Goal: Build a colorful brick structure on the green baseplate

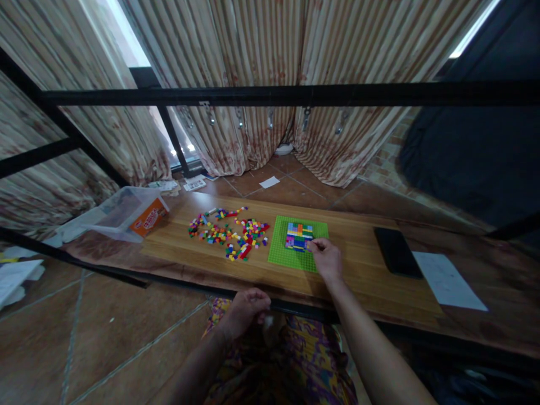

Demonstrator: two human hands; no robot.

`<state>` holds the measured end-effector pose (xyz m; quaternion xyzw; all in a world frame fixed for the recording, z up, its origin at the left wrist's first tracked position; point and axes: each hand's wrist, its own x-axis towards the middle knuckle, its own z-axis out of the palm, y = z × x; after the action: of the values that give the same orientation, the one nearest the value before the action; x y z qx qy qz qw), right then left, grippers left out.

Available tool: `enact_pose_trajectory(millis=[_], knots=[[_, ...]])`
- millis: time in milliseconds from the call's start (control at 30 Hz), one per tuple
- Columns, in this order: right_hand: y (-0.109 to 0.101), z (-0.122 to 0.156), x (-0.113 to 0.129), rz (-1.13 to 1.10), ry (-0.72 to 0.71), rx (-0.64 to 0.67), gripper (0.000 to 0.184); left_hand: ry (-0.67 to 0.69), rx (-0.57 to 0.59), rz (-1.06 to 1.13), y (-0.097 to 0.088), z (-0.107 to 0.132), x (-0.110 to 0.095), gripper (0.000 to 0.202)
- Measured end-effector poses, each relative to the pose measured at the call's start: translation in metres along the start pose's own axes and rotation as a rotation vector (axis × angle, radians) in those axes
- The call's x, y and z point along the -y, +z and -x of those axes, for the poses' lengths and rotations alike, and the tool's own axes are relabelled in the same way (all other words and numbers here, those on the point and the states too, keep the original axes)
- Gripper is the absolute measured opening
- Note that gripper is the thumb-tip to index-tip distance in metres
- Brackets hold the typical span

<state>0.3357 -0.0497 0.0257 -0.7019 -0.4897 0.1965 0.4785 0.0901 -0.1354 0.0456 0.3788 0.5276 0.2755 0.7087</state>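
Note:
A green studded baseplate (278, 253) lies on the wooden board, carrying a block of coloured toy bricks (299, 229) in rows of light blue, orange, white, purple and dark blue. At the lower right corner of these bricks, the fingertips of my right hand (328, 260) are pinched together, touching or nearly touching the dark blue row. Whatever is between them is too small to make out. My left hand (248, 308) hovers by the front edge of the table, fingers curled and closed. Its fingers hide anything they may hold.
Many loose toy bricks (219, 233) are spread left of the baseplate. A clear plastic box (122, 211) with an orange label stands at the far left. Toward the right lie a black phone-like slab (396, 253) and a white paper sheet (449, 281). A black metal bar (270, 95) crosses behind the table.

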Motion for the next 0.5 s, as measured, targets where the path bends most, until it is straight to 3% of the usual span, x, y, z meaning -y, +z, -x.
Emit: enact_pose_trajectory(millis=[333,500], knots=[[0.006,-0.013,-0.013,-0.132,0.133,-0.035,0.038,-0.041,-0.014,0.115,0.010,-0.005,-0.009,0.039],[-0.001,0.017,0.000,-0.233,0.129,-0.085,0.043,-0.028,-0.057,0.194,0.014,-0.004,-0.017,0.040]])
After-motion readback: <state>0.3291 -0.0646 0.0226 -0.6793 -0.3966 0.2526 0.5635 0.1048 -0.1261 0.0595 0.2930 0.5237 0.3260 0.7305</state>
